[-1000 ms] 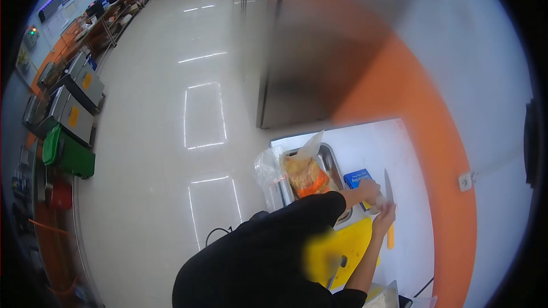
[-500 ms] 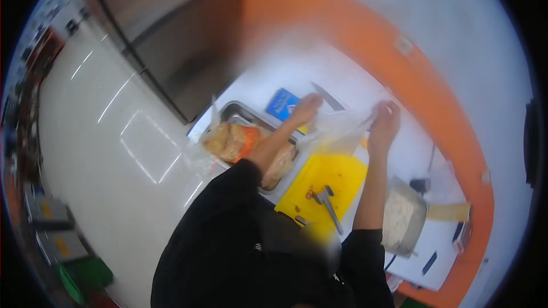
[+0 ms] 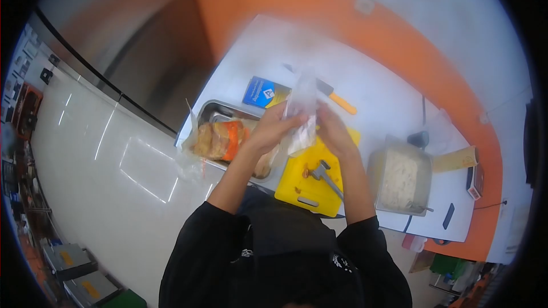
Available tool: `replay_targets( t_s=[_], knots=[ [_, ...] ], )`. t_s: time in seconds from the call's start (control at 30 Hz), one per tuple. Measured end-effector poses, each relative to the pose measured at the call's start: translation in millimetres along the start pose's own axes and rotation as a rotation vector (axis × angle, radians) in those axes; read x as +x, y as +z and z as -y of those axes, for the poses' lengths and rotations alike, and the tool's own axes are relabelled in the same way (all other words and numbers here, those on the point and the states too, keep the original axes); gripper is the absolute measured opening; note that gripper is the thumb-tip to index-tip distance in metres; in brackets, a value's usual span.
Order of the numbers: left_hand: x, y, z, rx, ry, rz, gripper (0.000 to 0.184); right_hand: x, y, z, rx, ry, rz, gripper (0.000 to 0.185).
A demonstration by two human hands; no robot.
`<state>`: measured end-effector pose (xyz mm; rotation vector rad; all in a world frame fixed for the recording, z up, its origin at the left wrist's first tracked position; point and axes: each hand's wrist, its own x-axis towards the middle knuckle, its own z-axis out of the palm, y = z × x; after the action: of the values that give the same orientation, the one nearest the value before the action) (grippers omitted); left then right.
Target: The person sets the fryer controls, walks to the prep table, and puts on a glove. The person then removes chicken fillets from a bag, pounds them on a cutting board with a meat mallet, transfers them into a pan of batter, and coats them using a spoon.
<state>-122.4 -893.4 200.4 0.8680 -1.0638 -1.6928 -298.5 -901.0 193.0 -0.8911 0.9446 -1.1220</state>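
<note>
My left hand is closed on a clear plastic bag held upright over the far end of the yellow cutting board. My right hand grips the bag's other side, its fingertips partly hidden. A grey mallet-like tool lies on the board beside small food scraps. Behind the bag rests a knife with a yellow-orange handle, its blade partly covered. To the left, a metal tray holds pale food pieces and a package with an orange band.
Beyond the tray lies a blue box. On the right stands a metal container of white powder, near a dark cup-like object and a tan strip. An orange-and-white wall borders the table.
My hands were apart with the bag stretched between them. They have come together, and the bag is now gathered narrow and upright. The view has shifted too.
</note>
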Motion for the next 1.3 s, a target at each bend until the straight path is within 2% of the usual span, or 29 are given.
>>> replay_targets(
  t_s=[0.07,0.17,0.3,0.4,0.5,0.6,0.8,0.9,0.97,1.07,1.1,1.13,1.2,1.27,1.3],
  knots=[
    [-13,-6,3,0.012,0.054,-0.015,0.034,-7,-4,-22,0.085,0.216,0.187,0.034],
    [-33,-27,3,0.225,-0.024,-0.13,0.031,-12,-9,-29,0.033,0.118,0.185,0.026],
    [-57,-47,4,0.133,-0.032,-0.201,0.028,-22,-6,-17,0.19,0.065,0.012,0.016],
    [-70,-53,9,0.137,0.003,-0.274,0.027,-26,-2,-33,0.375,0.062,0.003,0.025],
    [-83,-49,12,0.068,0.05,-0.322,0.028,-46,16,-42,0.456,0.197,0.055,0.031],
    [-94,-45,9,0.104,0.078,-0.345,0.031,-49,17,-60,0.425,0.201,0.124,0.035],
    [-105,-51,11,0.2,-0.012,-0.295,0.035,-53,14,-74,0.224,0.142,0.067,0.018],
    [-104,-55,17,0.229,0.021,-0.281,0.035,-57,25,-73,-0.007,0.069,-0.117,0.014],
    [-103,-54,19,0.207,0.062,-0.298,0.037,-60,30,-62,-0.272,0.046,-0.147,0.014],
    [-100,-42,16,0.983,0.578,-0.761,0.04,-71,46,-35,-0.617,-0.02,-0.204,0.018],
    [-106,-33,11,1.018,0.575,-0.718,0.038,-75,52,-30,-0.724,-0.046,-0.217,0.02],
    [-114,-23,3,1.054,0.566,-0.688,0.035,-76,54,-31,-0.762,-0.174,-0.189,0.022],
    [-120,0,-4,0.852,0.491,-0.433,0.025,-85,53,-38,-0.818,-0.426,-0.094,0.026],
    [-117,6,2,0.653,0.24,-0.181,0.02,-94,53,-41,-0.907,-0.458,-0.054,0.026],
    [-118,7,3,0.529,0.167,-0.202,0.017,-97,50,-39,-0.954,-0.478,-0.048,0.026]
  ],
)
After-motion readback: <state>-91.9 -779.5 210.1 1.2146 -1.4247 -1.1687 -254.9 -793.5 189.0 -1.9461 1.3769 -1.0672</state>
